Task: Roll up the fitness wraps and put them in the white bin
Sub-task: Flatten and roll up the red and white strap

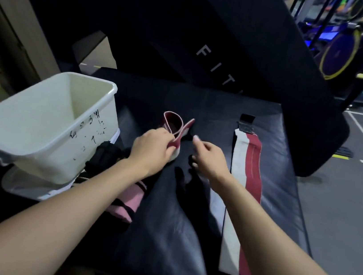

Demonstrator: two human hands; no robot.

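Note:
A red and white fitness wrap (174, 124) lies loosely curled on the black padded bench (187, 219), its far end looped. My left hand (151, 148) pinches its near end. My right hand (210, 157) hovers just to the right of it with fingers apart, holding nothing. A second red and white wrap (244, 188) lies flat and unrolled along the bench's right side, with a black strap end at the far tip. The white bin (45, 118) stands tilted at the left and looks empty inside.
Pink and black items (124, 201) lie beside the bin under my left forearm, near a black glove (106, 152). A black inclined pad (221, 61) rises behind the bench. Gym floor (341, 206) and equipment lie to the right.

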